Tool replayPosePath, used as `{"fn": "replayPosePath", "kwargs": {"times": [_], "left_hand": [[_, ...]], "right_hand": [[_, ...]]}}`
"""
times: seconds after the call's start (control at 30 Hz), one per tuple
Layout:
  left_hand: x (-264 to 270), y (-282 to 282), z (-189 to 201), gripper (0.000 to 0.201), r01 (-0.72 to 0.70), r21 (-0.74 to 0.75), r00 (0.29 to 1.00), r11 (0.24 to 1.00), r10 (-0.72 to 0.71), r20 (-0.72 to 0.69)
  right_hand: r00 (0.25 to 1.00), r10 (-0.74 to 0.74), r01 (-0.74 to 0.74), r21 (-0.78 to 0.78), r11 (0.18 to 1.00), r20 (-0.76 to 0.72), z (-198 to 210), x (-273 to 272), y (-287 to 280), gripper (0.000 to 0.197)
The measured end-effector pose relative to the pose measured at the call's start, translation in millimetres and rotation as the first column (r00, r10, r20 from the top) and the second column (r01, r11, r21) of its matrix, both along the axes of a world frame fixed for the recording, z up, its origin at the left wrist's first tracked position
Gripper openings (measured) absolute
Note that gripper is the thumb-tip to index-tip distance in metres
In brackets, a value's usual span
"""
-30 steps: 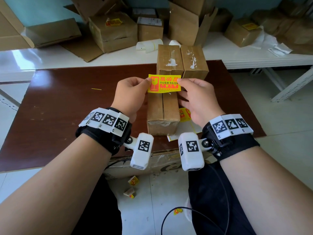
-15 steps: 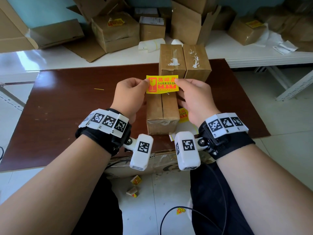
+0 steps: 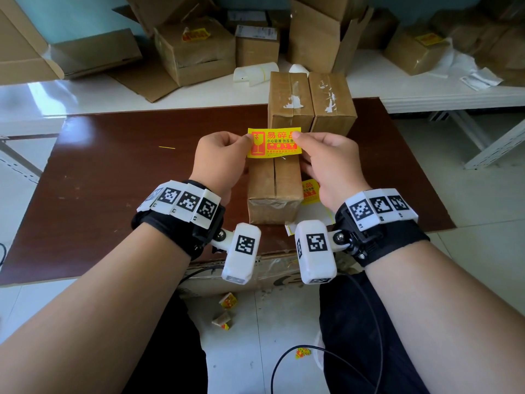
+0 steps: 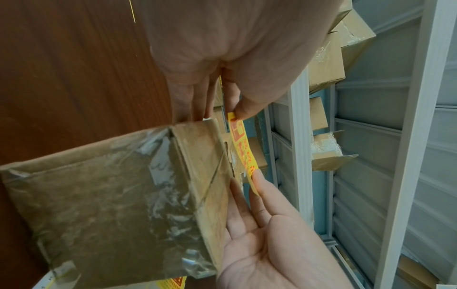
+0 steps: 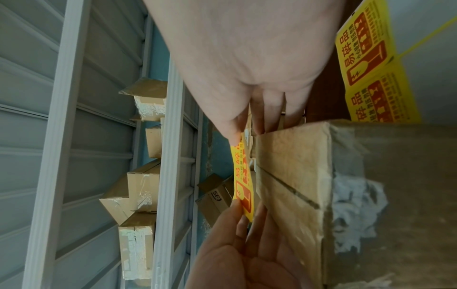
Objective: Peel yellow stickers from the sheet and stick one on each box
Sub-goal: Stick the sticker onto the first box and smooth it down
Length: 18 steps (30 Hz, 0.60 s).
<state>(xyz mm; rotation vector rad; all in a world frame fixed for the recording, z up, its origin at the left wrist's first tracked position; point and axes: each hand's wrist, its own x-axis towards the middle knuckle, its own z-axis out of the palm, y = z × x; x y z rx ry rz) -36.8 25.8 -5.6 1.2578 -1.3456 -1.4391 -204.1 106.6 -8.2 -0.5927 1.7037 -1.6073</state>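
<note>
ideally, with left hand [image 3: 220, 159] and right hand [image 3: 331, 163] pinching the sticker [image 3: 274, 142] taut at nine and three o'clock, lower it level onto the near box [image 3: 274, 183].

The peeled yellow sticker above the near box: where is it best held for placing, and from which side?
Judging by its pose, by the two short ends, one grip from each side, as now: left hand pinches the left edge of the yellow sticker, right hand the right. It is thin and limp, so that probably keeps it taut above the near box.
</note>
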Motion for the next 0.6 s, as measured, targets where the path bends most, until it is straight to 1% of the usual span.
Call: {"fn": "replayPosePath", "kwargs": {"times": [0.3, 0.47, 0.6], "left_hand": [[0.2, 0.2, -2.3, 0.028, 0.0, -0.003, 0.999, 1.0, 0.0, 0.032], [-1.0, 1.2, -1.9, 0.033, -0.007, -0.006, 0.999, 1.0, 0.007, 0.043], [1.4, 1.1, -0.7, 0.03, -0.008, 0.003, 0.998, 1.0, 0.008, 0.065]], "right_hand": [[0.997, -0.05, 0.05, 0.007, 0.999, -0.06, -4.7, 1.5, -2.0, 0.008], [0.998, -0.059, 0.059, 0.012, 0.998, -0.022, -8.4, 0.2, -3.8, 0.008], [0.998, -0.055, 0.055, 0.009, 0.998, -0.015, -9.1, 0.1, -4.7, 0.008]]}}
